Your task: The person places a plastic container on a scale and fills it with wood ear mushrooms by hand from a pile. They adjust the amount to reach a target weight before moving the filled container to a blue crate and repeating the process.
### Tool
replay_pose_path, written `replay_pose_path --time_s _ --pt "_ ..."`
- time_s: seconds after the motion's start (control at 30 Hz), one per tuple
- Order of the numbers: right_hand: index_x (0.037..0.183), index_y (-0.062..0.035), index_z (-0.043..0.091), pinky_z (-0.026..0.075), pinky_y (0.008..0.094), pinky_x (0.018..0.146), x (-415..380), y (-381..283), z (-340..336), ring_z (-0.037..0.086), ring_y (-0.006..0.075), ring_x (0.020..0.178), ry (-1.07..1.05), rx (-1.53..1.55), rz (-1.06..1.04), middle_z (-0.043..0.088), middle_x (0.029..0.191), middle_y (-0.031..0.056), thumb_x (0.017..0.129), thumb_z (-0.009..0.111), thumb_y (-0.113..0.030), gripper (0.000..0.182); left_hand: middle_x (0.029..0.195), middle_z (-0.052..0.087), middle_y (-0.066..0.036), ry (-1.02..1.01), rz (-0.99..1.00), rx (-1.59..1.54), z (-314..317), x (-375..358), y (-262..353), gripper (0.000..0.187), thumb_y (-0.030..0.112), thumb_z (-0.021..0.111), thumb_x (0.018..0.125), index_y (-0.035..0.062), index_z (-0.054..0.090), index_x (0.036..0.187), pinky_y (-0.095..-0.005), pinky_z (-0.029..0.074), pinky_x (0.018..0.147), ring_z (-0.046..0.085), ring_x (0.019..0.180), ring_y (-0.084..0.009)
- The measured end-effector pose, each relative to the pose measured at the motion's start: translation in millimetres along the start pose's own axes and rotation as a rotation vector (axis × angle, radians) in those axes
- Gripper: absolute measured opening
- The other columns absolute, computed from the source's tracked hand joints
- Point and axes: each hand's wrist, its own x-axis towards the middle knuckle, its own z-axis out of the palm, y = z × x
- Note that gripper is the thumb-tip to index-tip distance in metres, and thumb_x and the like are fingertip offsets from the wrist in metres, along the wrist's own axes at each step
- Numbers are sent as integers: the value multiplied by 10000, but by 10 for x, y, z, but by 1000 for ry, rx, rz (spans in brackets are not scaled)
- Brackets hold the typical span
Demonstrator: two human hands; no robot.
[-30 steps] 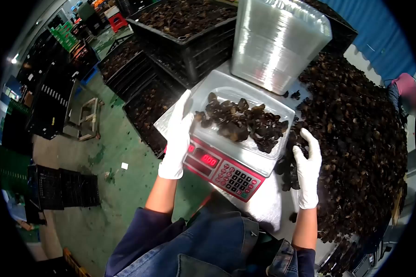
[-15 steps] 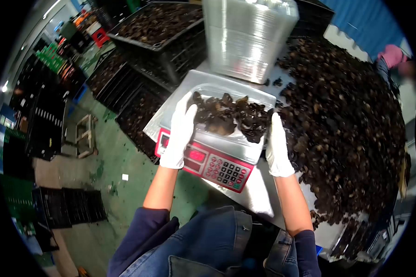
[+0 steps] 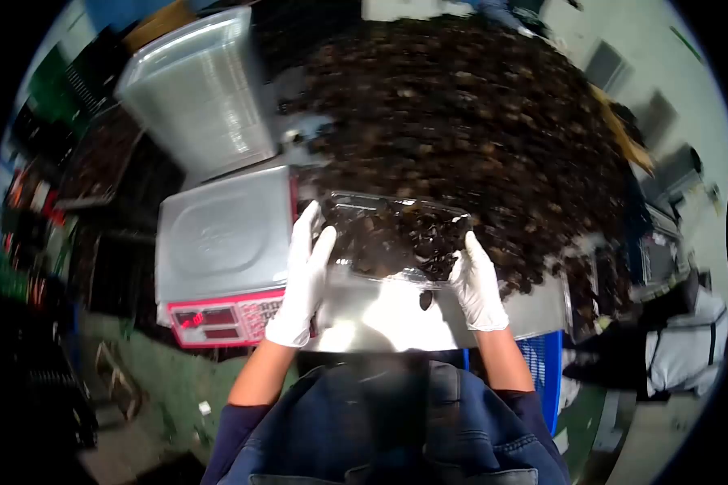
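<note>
A clear plastic tray (image 3: pixel 380 242) holding dark, wet, fungus-like pieces is between my two white-gloved hands. My left hand (image 3: pixel 306 271) grips its left end, fingers along the rim, and my right hand (image 3: pixel 479 283) grips the right end. The tray is over the metal table (image 3: pixel 364 311), in front of a large heap of dark pieces (image 3: pixel 469 121). To the left of my left hand is a red and silver scale (image 3: pixel 222 234) with nothing on its pan. One dark piece (image 3: pixel 426 300) lies just below the tray's near edge.
A tall stack of clear trays (image 3: pixel 202 97) stands behind the scale. Dark crates (image 3: pixel 105 162) are at the left. A blue basket (image 3: pixel 552 372) sits below the table's right part. Part of another person (image 3: pixel 501 12) shows beyond the heap.
The filled tray has come off the scale and over to the table on its right, held in both hands. The view has turned right, bringing more of the heap into sight.
</note>
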Motion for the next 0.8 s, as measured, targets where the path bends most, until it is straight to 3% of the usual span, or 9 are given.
replay_pose_path --time_s 0.27,0.4,0.43,0.6,0.63,0.7,0.73,0.77,0.8 --pt "1005 -121 647 464 139 471 -859 -906 -1447 563 8 619 438 248 -359 642 856 -38 990 621 -246 129 1532 353 -211 -504 183 113 1746 -7 65 576 196 565 986 -33 362 1474 -371 254 1178 334 1430 -301" --pt "1310 -12 518 550 403 935 -1343 -1391 -1986 634 279 1091 335 320 -517 632 1230 159 1067 422 -291 383 1556 304 -215 -607 309 264 2168 -146 105 596 234 576 981 -1 360 1484 -398 223 1195 279 1456 -329" --pt "1358 10 490 489 513 1033 -1377 -1439 -2384 607 333 1175 264 293 -601 610 1295 188 1041 480 -323 460 1554 308 -211 -617 327 323 2160 -166 113 589 226 576 978 11 366 1485 -400 223 1195 284 1453 -329" --pt "1341 26 500 491 511 1040 -1510 -2010 -3524 611 350 1171 442 356 -867 597 1321 204 1057 444 -269 413 1521 369 -181 -596 340 450 1721 -136 375 468 163 566 961 32 488 1404 -400 256 1181 335 1426 -311" --pt "1331 21 511 494 507 1038 -1457 -2105 -3956 611 346 1171 497 290 -899 603 1312 195 1056 446 -269 406 1507 398 -170 -591 459 551 1582 -120 424 449 150 564 959 34 506 1389 -395 258 1180 356 1416 -304" --pt "1246 9 574 540 355 940 -1423 -2328 -4142 640 239 1060 480 333 -941 658 1203 128 1050 483 -235 326 1471 456 -143 -359 251 460 1190 136 242 415 133 562 962 40 531 1365 -377 271 1170 399 1389 -277" --pt "1244 -1 572 546 382 925 -1428 -2438 -3826 638 260 1061 484 369 -950 652 1206 135 1056 463 -261 339 1466 465 -135 -281 258 505 960 261 196 403 128 558 967 45 536 1361 -370 276 1166 407 1382 -268" --pt "1275 11 554 523 416 977 -1257 -2568 -4517 628 289 1096 516 398 -951 641 1233 150 1059 450 -270 369 1461 475 -127 -198 266 548 725 379 180 391 123 554 973 50 541 1357 -362 280 1162 415 1376 -258" --pt "1201 -15 600 547 391 866 -1195 -2675 -4547 650 250 965 581 386 -964 676 1134 114 1046 483 -297 343 1458 478 -124 -123 258 559 508 468 223 383 119 551 979 49 542 1356 -358 285 1159 418 1374 -255"
